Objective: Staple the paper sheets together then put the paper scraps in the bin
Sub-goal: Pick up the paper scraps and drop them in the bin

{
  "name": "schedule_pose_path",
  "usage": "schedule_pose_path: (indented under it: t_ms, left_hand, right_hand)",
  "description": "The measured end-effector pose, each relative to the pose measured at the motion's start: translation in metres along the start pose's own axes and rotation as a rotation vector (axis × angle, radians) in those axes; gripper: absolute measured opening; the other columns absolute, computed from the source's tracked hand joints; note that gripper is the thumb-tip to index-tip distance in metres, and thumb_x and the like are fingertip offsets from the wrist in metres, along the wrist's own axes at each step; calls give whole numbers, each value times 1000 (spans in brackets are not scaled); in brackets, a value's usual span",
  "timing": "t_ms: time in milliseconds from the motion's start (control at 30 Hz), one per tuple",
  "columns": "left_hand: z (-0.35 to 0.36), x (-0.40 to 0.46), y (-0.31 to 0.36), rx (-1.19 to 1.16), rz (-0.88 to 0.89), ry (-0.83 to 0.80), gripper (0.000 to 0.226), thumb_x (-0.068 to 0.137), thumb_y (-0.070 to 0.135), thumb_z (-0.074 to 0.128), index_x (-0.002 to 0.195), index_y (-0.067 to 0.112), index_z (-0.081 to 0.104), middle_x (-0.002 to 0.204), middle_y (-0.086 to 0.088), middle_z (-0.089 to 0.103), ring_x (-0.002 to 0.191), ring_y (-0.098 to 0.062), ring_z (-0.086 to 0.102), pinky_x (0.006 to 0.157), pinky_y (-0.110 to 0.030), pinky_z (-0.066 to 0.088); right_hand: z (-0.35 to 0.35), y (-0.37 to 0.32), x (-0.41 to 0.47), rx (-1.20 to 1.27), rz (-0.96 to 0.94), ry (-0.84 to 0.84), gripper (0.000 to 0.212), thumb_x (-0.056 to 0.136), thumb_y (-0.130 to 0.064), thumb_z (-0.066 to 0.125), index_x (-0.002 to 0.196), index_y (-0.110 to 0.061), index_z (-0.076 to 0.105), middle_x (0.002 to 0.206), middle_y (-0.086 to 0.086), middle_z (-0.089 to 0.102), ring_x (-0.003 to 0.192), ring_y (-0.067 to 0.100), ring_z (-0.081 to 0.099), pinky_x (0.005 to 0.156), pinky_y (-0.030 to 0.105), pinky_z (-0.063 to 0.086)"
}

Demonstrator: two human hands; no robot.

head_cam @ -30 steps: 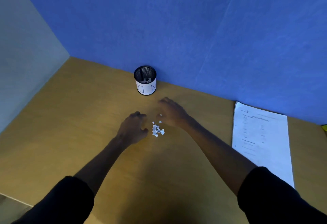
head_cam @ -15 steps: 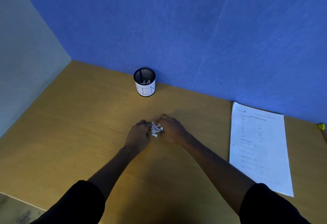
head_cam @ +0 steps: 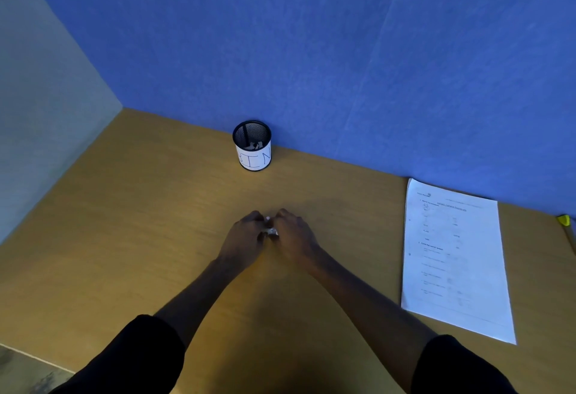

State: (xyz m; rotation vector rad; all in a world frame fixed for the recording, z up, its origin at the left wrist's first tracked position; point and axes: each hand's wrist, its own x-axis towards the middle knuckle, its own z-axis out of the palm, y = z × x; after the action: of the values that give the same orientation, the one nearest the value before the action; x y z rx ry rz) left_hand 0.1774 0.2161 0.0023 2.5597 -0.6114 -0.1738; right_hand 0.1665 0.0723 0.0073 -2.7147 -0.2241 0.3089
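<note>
White bits of paper show between my fingers (head_cam: 282, 216): these are the paper scraps (head_cam: 271, 231), and I have them pressed together in one small heap on the wooden desk (head_cam: 140, 222). My left hand (head_cam: 246, 239) and my right hand (head_cam: 294, 236) are curled around the heap from both sides, fingertips nearly meeting over it. The grip looks closed on the scraps, but most of the heap is hidden under my hands, so I cannot tell if every piece is caught.

The bin (head_cam: 252, 157), a black mesh cup with a white label, stands beyond the scraps, close to the blue wall (head_cam: 311, 51). Some pale pieces already lie inside it, so I judge part of the clearing is done. The paper sheets (head_cam: 455, 262) lie well apart to the right of the scraps, flat and square as one stack. A staple is too small to see, but the neat stack suggests the stapling is finished. A small yellow object (head_cam: 563, 219) sits at the edge of view, further right than the sheets; what it is I cannot say.

What is left, I think: lift this heap, carry it to the bin, and drop it in without losing crumbs.
</note>
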Motion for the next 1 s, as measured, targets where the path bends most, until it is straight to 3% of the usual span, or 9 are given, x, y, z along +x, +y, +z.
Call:
schedule_pose_path:
  t_ms: [267,367,467,533,633,800,933,1000]
  left_hand:
    - [6,-3,-5,-119,-84,78,15,79,-4,67,83,8,77,87,-6,69,71,-22,66,64,-28,50]
    - [4,0,-6,-171,-135,82,12,78,-2,69,76,8,76,83,-5,69,70,-21,65,63,-33,52]
    - [-1,3,-5,-230,-155,113,13,77,0,72,68,9,75,80,-6,71,68,-17,65,60,-22,46]
    - [-9,7,-4,-273,-155,136,14,76,0,74,65,10,75,78,-5,72,67,-14,65,61,-22,47]
    - [-29,20,-3,-328,-153,181,10,72,0,77,67,8,76,78,-5,73,70,-16,67,67,-29,51]
    - [-77,57,-6,-378,-174,317,3,72,5,81,74,5,78,78,-7,75,70,-16,66,71,-27,51]
    - [-115,99,-9,-430,-271,426,13,75,9,80,85,1,77,80,-9,72,71,-16,63,67,-24,47]
    - [-127,119,-5,-374,-304,443,14,77,11,78,87,1,76,80,-8,71,71,-17,62,65,-24,46]
  right_hand:
    - [7,-2,-3,29,6,37,26,97,-12,47,108,-6,70,108,16,66,100,32,63,81,38,46]
    - [8,1,0,157,73,26,21,90,-11,54,95,-9,75,94,15,71,90,31,67,73,36,52]
    - [4,7,5,376,122,29,12,80,-6,67,82,-9,78,77,12,75,75,22,71,69,37,56]
    - [-6,9,8,476,115,55,10,76,-7,74,84,-7,80,79,11,77,74,16,72,69,28,56]
    - [-28,10,16,557,62,93,15,77,-9,78,91,-4,79,86,11,78,75,13,71,67,14,51]
    - [-73,7,49,694,63,241,17,80,-13,79,91,1,77,78,14,76,68,19,73,72,33,61]
    - [-110,-3,85,698,111,325,11,79,-10,77,85,-1,78,75,15,75,61,7,66,67,20,55]
    - [-124,-10,106,646,115,344,9,79,-9,76,85,-1,79,75,14,75,63,8,64,63,20,51]
